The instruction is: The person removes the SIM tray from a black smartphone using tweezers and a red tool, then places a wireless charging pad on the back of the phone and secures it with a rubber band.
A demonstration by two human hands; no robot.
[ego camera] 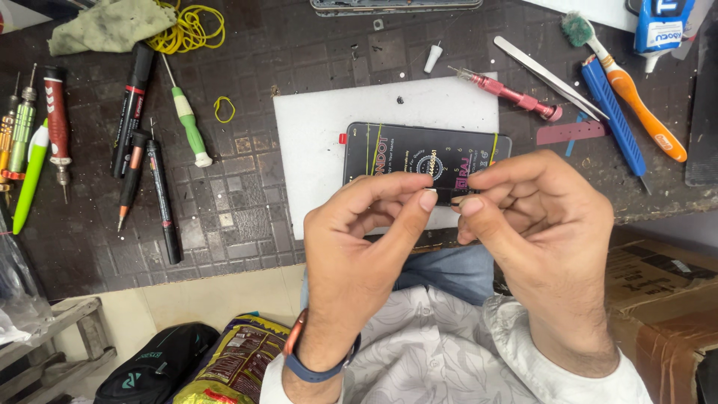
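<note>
both hands, left (357,247) & right (532,224), pinched together above phone (426,161) on white mat (314,150), maybe gripping sth tiny.

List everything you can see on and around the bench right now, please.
phone: 1, black, banded, on the white mat
white mat: 1, bench centre
screwdrivers: several, green, red and black, bench left
rubber bands: a bunch plus one loose, yellow, top left
cloth: 1, greenish, top left
pink driver: 1, right of mat
tweezers: 1, silver, right
blue tool: 1, right
toothbrush: 1, orange handle, right
glue tube: 1, top right
cardboard box: 1, lower right
bag: 1, black, floor
left hand: over phone, fingertips pinched
right hand: same, contents too small to tell
</note>
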